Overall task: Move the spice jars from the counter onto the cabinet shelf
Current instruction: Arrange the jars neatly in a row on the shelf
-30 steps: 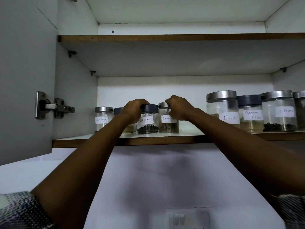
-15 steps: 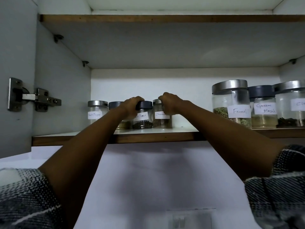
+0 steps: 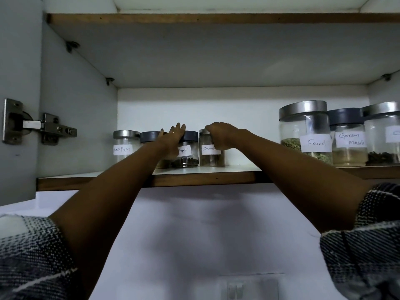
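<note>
Both arms reach up to the lower cabinet shelf (image 3: 194,177). My left hand (image 3: 173,140) has its fingers stretched out straight and rests against the dark lid and side of a pepper jar (image 3: 187,155) standing on the shelf. My right hand (image 3: 220,137) is curled round the top of a cinnamon jar (image 3: 211,158) just to the right, which also stands on the shelf. A silver-lidded black pepper jar (image 3: 125,146) and a dark-lidded jar (image 3: 149,137) partly hidden by my left forearm stand further left.
Bigger jars stand at the right of the shelf: fennel (image 3: 307,135), garam masala (image 3: 348,141) and one more (image 3: 383,135) cut off by the frame. The open cabinet door with its hinge (image 3: 39,126) is at the left. A wall switch plate (image 3: 249,286) sits below.
My left hand has uncurled from the pepper jar's lid, its fingers now straight. My right hand stays curled on the cinnamon jar. The view has shifted closer to the shelf.
</note>
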Action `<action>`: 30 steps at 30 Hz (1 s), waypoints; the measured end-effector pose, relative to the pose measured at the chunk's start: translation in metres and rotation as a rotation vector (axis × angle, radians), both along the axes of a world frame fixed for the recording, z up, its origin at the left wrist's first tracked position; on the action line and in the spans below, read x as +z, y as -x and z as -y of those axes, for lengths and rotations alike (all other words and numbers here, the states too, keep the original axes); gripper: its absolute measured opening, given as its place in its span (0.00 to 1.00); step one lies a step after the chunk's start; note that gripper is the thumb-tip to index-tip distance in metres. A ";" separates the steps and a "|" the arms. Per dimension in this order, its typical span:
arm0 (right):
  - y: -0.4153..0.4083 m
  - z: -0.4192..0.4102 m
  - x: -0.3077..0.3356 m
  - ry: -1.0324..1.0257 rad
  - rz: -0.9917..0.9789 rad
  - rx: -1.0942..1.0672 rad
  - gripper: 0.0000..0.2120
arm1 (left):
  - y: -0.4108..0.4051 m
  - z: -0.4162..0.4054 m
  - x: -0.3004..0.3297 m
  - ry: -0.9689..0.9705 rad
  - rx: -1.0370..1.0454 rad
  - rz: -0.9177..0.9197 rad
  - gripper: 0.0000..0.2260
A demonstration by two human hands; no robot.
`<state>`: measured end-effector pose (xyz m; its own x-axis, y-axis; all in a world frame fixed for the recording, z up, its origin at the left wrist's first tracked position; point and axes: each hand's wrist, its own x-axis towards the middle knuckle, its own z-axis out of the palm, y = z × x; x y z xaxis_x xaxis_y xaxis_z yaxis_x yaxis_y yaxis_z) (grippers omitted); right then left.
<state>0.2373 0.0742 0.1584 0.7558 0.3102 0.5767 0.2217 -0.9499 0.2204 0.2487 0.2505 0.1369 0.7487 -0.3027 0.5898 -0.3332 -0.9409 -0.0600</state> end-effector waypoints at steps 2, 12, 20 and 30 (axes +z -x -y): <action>0.001 0.000 -0.002 0.035 -0.015 -0.020 0.22 | 0.002 0.001 -0.002 -0.039 0.010 0.024 0.40; 0.057 0.009 0.021 0.222 0.118 -0.039 0.20 | 0.035 0.017 0.016 -0.015 -0.058 0.098 0.30; 0.144 0.046 0.051 0.138 0.295 -0.009 0.16 | 0.102 0.056 0.045 0.019 -0.299 0.287 0.16; 0.228 0.119 0.051 -0.023 0.311 -0.047 0.13 | 0.169 0.114 0.042 0.106 -0.524 0.346 0.14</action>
